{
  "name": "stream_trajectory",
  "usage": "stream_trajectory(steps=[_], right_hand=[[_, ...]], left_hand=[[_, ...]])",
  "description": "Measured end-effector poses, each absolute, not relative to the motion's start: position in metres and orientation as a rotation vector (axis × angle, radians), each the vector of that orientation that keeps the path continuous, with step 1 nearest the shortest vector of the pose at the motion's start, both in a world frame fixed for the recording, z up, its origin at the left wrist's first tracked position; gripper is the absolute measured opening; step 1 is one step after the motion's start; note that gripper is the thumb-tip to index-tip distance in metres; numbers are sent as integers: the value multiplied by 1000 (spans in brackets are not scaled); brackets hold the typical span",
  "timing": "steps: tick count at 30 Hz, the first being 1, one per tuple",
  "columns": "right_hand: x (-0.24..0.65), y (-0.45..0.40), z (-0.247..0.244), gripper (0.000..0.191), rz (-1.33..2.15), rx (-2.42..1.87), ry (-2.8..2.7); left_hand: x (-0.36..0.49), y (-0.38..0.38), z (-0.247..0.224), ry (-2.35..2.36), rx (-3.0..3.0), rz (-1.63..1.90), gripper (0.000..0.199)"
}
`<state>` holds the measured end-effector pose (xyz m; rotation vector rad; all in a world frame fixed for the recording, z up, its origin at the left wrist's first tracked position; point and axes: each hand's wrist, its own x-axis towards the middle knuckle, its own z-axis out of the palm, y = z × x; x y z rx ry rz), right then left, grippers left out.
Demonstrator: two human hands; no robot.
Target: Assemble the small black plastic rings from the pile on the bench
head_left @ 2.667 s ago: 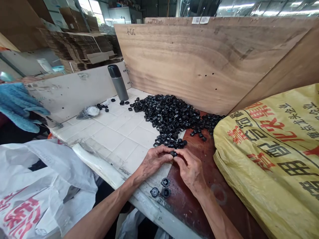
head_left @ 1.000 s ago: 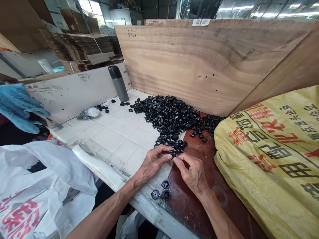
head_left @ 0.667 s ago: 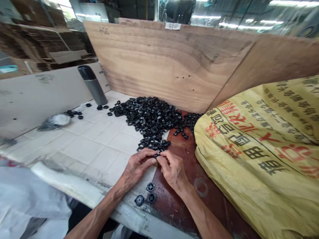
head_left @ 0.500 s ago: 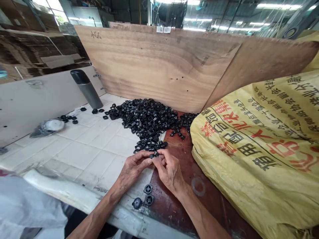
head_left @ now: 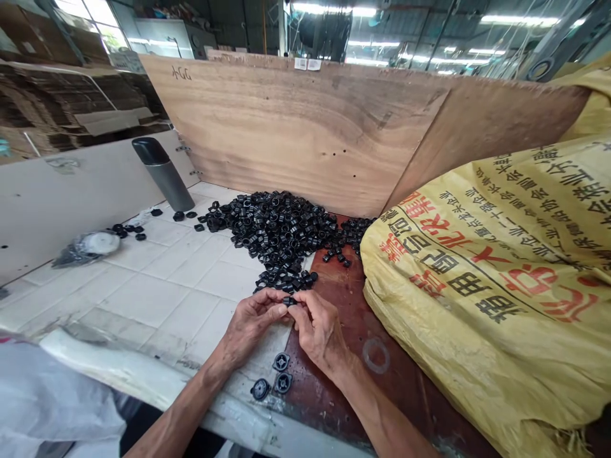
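Between my fingertips is a small black plastic ring-shaped part (head_left: 289,301), partly covered by the fingers. My left hand (head_left: 255,318) pinches it from the left, and my right hand (head_left: 319,326) pinches it from the right. Just beyond my hands, a big heap of similar black plastic parts (head_left: 281,222) spreads over the table, its near end almost at my fingertips. Closer to me lie three round black caps with side tabs: one (head_left: 281,362) uppermost, one (head_left: 283,383) below it and one (head_left: 260,389) to the left.
A grey bottle with a black lid (head_left: 165,175) stands at the left, near a clear plastic bag (head_left: 88,247) and a few loose black parts. A wooden board (head_left: 296,127) closes off the back. The large yellow printed sack (head_left: 477,305) bulges over the right side.
The black part between my fingers has turned a little, and my right fingers have shifted on it. The whole view has moved slightly; the heap and caps lie as before.
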<state>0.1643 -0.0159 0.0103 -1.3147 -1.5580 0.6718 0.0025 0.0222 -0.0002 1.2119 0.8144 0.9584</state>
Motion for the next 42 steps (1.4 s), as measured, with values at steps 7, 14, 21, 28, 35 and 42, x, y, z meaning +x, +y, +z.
stream_trajectory(steps=[7, 14, 21, 28, 35, 42], right_hand=[[159, -15, 10, 36, 1167, -1456, -1090], [158, -22, 11, 20, 862, -1336, -1360], [154, -16, -2, 39, 1506, -1207, -708], [155, -23, 8, 24, 893, -1402, -1290], [141, -24, 2, 25, 1190, -1366, -927], [169, -11, 0, 40, 1138, -1557, -1147]], left_hand=[[6, 21, -7, 927, 1708, 1127, 18], [2, 20, 3, 892, 1389, 995, 24], [0, 19, -14, 825, 2027, 1095, 17], [2, 16, 3, 888, 1332, 953, 23], [-3, 17, -7, 916, 1788, 1047, 18], [-12, 17, 4, 930, 1798, 710, 19]])
